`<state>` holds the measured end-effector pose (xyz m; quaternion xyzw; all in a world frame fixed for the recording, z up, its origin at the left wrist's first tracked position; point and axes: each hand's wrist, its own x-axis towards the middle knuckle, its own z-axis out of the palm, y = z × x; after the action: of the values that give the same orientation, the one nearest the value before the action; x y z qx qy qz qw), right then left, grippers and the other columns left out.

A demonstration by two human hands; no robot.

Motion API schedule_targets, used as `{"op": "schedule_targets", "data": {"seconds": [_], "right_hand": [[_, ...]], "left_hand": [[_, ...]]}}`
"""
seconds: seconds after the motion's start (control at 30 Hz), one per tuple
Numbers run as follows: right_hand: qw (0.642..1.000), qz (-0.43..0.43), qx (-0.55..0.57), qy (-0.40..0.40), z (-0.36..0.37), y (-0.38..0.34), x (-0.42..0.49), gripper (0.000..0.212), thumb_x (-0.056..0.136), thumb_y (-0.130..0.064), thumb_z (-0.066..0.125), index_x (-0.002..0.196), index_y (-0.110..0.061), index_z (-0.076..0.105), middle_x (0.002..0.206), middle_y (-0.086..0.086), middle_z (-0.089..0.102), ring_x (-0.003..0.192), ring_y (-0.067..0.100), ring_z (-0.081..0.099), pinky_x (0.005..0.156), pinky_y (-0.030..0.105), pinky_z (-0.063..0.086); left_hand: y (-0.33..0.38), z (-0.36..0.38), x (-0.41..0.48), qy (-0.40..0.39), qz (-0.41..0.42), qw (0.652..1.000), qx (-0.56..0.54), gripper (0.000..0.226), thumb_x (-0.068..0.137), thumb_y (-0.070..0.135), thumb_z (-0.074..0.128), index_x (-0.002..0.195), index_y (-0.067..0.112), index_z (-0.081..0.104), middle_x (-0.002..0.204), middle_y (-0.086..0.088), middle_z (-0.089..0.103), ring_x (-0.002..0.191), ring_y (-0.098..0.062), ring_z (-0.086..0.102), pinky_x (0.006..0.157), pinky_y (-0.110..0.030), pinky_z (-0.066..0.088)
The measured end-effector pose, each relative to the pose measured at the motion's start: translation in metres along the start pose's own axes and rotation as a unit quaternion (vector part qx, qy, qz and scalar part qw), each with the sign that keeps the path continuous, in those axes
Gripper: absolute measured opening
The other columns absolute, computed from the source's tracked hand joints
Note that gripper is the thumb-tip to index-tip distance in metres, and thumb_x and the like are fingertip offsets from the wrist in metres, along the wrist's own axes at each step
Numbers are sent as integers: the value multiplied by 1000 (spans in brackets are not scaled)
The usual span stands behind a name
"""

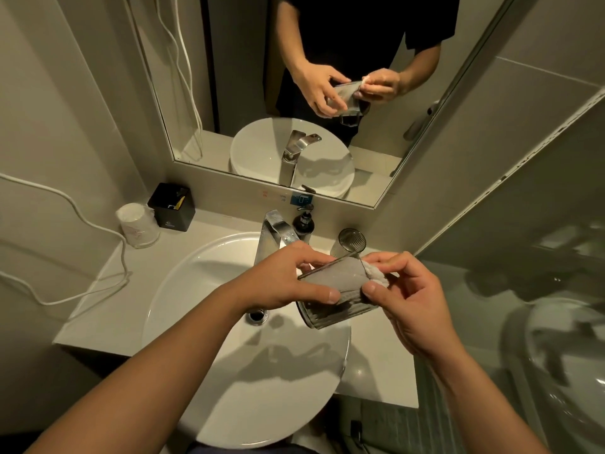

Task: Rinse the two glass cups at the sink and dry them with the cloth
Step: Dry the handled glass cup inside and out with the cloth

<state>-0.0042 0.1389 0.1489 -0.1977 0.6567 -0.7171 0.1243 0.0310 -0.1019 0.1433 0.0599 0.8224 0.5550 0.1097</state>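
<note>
Over the right side of the white basin (203, 290) I hold a ribbed glass cup (334, 311) on its side. My left hand (281, 280) grips it, thumb in front and fingers behind. A pale cloth (347, 276) fills the inside of the cup and bunches out at its right end. There my right hand (406, 290) pinches the white bunch of cloth. The second ribbed glass cup (350, 241) stands upright on the counter behind, to the right of the chrome tap (275, 234).
A dark soap pump bottle (303, 221) stands behind the tap. At the counter's back left are a black box (172, 207) and a paper-wrapped glass (138, 226), with a white cable (98, 224) trailing past. A mirror (294, 93) hangs above; a glass shower screen (523, 257) is right.
</note>
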Motion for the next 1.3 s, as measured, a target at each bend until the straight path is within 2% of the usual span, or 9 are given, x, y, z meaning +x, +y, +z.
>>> {"op": "schedule_targets", "data": {"seconds": [0.1,0.23,0.37,0.5,0.67,0.87,1.0,1.1,1.3], "right_hand": [[998,14,-12,66,6,4,1,17,78,-19,82,88,-25,70,114,10,73,94,18,73,75,29,58],[994,35,13,100,13,4,1,16,76,-20,81,86,-20,69,113,9,74,94,24,73,76,32,59],[996,44,-5,72,17,-3,0,11,79,-26,80,85,-28,71,114,10,73,105,30,70,81,36,57],[999,30,-13,26,11,-10,1,9,84,-24,78,87,-26,70,114,12,73,92,16,70,71,21,55],[998,21,30,-45,2,-15,2,17,87,-28,84,93,-21,69,117,15,70,101,24,69,74,27,57],[996,30,34,-80,0,-22,4,22,82,-23,88,95,-19,70,117,14,71,102,27,70,78,34,59],[999,49,-8,4,9,-25,6,18,83,-8,79,83,-23,69,107,11,75,84,19,72,67,28,58],[995,76,-5,62,15,-22,7,31,90,6,71,78,-23,69,100,11,77,76,21,72,66,32,58],[996,80,-7,37,18,-28,8,33,95,8,65,78,-20,69,101,11,77,81,23,71,65,31,58]], "left_hand": [[2,11,-5,49,47,989,133,74,86,53,79,150,36,48,136,6,53,122,-10,51,107,-31,43],[7,26,-7,76,109,945,298,92,74,72,75,149,34,35,138,8,45,124,-12,41,104,-31,39],[7,23,-4,72,96,956,269,88,75,66,80,146,34,41,135,8,51,120,-12,45,96,-27,41],[9,18,-5,51,61,979,187,83,73,65,83,143,33,53,126,8,60,112,-11,56,98,-36,51],[12,9,-7,8,21,999,27,69,66,63,84,125,30,73,110,5,75,103,-15,70,93,-45,57],[4,3,-5,-65,-31,990,-120,67,72,44,84,127,8,69,120,-28,69,113,-47,67,102,-63,53],[5,13,-7,-1,2,999,41,69,82,56,79,139,31,49,136,7,56,123,-15,59,106,-45,53],[13,25,-8,53,68,968,237,82,70,77,73,135,42,40,123,22,41,113,-4,45,96,-33,48],[20,23,-4,46,48,979,193,73,68,69,83,125,38,48,115,15,59,100,-6,58,84,-37,57]]}}
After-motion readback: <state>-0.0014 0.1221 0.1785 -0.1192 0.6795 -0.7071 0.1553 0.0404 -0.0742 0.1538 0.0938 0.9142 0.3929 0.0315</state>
